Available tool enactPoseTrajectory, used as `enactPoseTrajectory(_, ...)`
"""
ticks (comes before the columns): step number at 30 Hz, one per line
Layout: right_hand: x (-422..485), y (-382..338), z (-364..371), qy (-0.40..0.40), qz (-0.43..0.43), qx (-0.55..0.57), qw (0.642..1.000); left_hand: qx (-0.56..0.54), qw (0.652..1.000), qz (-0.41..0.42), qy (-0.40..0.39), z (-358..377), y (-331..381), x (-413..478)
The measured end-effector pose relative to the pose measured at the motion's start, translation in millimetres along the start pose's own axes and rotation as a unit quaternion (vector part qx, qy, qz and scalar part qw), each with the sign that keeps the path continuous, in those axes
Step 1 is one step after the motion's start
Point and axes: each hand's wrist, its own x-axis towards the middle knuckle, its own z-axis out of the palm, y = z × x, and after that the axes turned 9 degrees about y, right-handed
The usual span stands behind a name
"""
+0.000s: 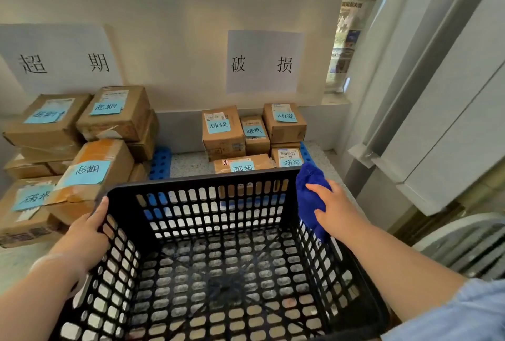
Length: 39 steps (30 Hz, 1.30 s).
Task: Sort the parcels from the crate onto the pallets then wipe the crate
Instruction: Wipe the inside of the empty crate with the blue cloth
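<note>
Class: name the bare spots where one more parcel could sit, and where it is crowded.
Bare: speckled floor between the two brown cardboard parcel stacks; inside the black plastic crate. Crowded: left stack, right stack.

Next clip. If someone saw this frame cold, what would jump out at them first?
The empty black crate fills the foreground, its left rim gripped by the left hand while the right hand holds a blue cloth against its far right corner. Behind it, brown parcels with blue notes stand in two stacks by the wall, the bigger at left, the smaller at centre, each under a white paper sign.
</note>
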Motion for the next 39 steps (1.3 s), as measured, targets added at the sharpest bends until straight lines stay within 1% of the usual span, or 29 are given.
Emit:
enactPoseTrajectory(3,15.5,0.1,5.3,0.002,0.005,0.002,1.000,-0.033,0.999,-0.003,0.015,1.1,4.8,-1.7)
enactPoseTrajectory(6,34.3,-1.0,6.9,-0.005,0.001,-0.009,1.000,-0.068,0.997,-0.026,0.035,4.8,8.9,-1.8)
enactPoseTrajectory(11,34.0,-3.1,-1.5,-0.019,-0.014,0.005,1.000,-0.076,0.994,-0.059,0.047,6.7,10.8,1.6)
enactPoseTrajectory(14,4.0,2.6,-13.9,-0.024,-0.019,0.033,0.999,-0.083,0.992,-0.083,0.048,5.2,9.6,-1.2)
enactPoseTrajectory(16,-22.5,11.6,-20.2,-0.035,-0.018,0.030,0.999,-0.089,0.991,-0.092,0.039,3.7,10.1,-1.0)
enactPoseTrajectory(19,-68.7,28.1,-31.6,-0.045,-0.019,0.014,0.999,-0.107,0.989,-0.093,0.031,3.8,7.5,2.0)
enactPoseTrajectory(21,-100.8,38.3,-39.5,-0.039,-0.026,0.026,0.999,-0.129,0.987,-0.088,0.026,4.4,7.0,3.0)
enactPoseTrajectory(23,-130.2,43.2,-45.5,-0.018,-0.032,0.047,0.998,-0.136,0.987,-0.084,0.022,4.2,7.8,3.3)
enactPoseTrajectory(25,-155.0,42.3,-47.7,0.029,-0.052,0.052,0.997,-0.134,0.987,-0.084,0.017,3.4,9.1,3.5)
enactPoseTrajectory(28,-186.1,29.7,-37.0,0.071,-0.093,0.036,0.992,-0.115,0.990,-0.077,0.015,1.6,9.2,2.8)
enactPoseTrajectory(30,-200.6,21.9,-18.7,0.093,-0.116,-0.011,0.989,-0.110,0.991,-0.069,0.011,1.3,7.7,4.0)
enactPoseTrajectory(32,-211.8,12.4,3.9,0.121,-0.117,-0.049,0.985,-0.107,0.992,-0.062,0.011,1.4,7.2,3.9)
enactPoseTrajectory(33,-217.2,4.6,14.2,0.119,-0.114,-0.055,0.985,-0.107,0.993,-0.056,0.011,2.0,6.4,4.7)
enactPoseTrajectory(35,-226.2,-20.7,33.0,0.115,-0.136,-0.045,0.983,-0.108,0.993,-0.050,0.008,3.3,4.8,5.5)
enactPoseTrajectory(39,-244.0,-96.5,80.6,0.118,-0.246,0.002,0.962,-0.121,0.992,-0.038,0.000,2.9,4.9,5.8)
